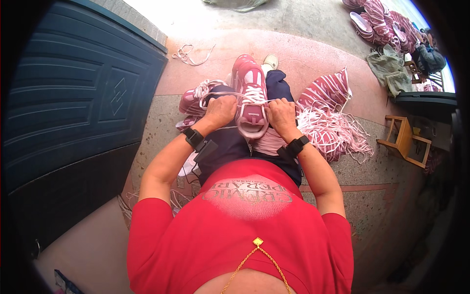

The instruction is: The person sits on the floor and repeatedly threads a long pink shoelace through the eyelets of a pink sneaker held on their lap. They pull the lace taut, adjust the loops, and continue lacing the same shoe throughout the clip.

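A pink and white sneaker (248, 73) rests over my lap, toe pointing away from me, its tongue and opening toward me. White shoelaces (253, 95) run across its front and stretch out to both sides. At the shoe's left side, my left hand (222, 110) is closed on one lace end. My right hand (282, 116) is closed on the other lace at the right side, close to the shoe's collar. Both hands are apart from each other, with the lace drawn sideways between them. The fingertips are partly hidden.
More pink sneakers (190, 101) lie left of my knee. A heap of loose pale laces (338, 128) and a striped pink bundle (327, 89) lie to the right. A wooden stool (404, 142) stands farther right, a dark blue door (83, 83) at left. A stray lace (188, 55) lies ahead.
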The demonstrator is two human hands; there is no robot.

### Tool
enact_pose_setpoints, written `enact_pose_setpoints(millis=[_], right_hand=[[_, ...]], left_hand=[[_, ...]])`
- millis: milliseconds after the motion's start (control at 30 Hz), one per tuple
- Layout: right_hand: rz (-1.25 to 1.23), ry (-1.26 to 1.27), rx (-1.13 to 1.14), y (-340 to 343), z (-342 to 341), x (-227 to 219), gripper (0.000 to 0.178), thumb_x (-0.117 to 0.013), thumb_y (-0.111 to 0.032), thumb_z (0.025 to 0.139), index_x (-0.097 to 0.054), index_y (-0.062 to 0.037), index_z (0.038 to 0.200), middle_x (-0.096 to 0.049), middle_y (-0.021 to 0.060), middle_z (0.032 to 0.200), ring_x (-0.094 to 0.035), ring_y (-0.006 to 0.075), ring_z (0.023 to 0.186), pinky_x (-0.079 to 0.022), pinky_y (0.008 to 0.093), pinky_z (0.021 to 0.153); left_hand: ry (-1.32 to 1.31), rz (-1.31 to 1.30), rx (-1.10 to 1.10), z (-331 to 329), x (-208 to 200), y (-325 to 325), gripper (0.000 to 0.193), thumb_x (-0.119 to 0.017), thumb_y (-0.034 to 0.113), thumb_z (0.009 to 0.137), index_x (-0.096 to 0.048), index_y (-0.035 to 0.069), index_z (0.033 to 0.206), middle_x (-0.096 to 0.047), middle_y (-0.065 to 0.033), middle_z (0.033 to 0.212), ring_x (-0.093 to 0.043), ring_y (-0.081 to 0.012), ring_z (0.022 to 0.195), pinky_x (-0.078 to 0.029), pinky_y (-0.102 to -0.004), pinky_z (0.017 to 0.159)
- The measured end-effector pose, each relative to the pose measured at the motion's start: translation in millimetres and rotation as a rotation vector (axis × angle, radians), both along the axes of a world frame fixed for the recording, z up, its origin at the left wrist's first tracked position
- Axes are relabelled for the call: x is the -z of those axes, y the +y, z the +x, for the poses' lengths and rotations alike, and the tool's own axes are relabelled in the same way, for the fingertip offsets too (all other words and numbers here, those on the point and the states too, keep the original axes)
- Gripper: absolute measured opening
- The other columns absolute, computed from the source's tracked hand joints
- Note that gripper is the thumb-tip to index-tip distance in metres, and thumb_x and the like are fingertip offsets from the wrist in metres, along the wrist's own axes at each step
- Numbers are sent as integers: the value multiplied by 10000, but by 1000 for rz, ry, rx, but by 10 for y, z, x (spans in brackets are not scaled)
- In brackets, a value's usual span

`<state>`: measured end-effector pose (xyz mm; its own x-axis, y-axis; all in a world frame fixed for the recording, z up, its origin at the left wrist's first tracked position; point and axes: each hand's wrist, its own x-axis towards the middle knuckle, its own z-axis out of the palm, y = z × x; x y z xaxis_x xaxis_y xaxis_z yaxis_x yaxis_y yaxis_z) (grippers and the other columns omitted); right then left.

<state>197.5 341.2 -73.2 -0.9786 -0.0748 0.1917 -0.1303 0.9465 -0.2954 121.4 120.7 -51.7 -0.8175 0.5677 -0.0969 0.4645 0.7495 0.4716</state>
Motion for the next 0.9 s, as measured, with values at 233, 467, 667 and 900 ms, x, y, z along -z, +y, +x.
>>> enact_pose_setpoints(millis=[233, 467, 667, 900], right_hand=[[-9, 14, 10, -18, 26, 12, 173, -625, -244, 803, -619, -83, 738, -621, 66, 819, -559, 245, 809, -386, 397, 730], [27, -18, 25, -56, 83, -127, 213, -595, -265, 831, -632, -77, 739, -623, 80, 838, -560, 248, 832, -389, 400, 736], [37, -67, 26, 1, 36, 62, 231, -576, -292, 850, -649, -85, 778, -634, 65, 835, -564, 241, 867, -376, 422, 724], [-427, 0, 11, 148, 30, 48, 134, -638, -159, 817, -596, -33, 841, -614, 123, 806, -586, 318, 813, -434, 417, 707]], left_hand=[[337, -119, 208, 72, -80, 115, 97, -548, 153, 800, -589, 102, 729, -606, -86, 693, -592, -262, 695, -371, -414, 671], [444, -170, 37, 199, -160, 228, 129, -604, 213, 792, -600, 106, 720, -600, -45, 729, -552, -233, 818, -361, -410, 702], [461, -212, -5, 320, -44, 154, 155, -616, 251, 805, -624, 108, 745, -607, -26, 762, -529, -242, 824, -366, -412, 686], [403, 46, -49, 209, -135, 166, 138, -670, 216, 763, -683, 126, 867, -610, -30, 803, -526, -248, 870, -408, -392, 718]])
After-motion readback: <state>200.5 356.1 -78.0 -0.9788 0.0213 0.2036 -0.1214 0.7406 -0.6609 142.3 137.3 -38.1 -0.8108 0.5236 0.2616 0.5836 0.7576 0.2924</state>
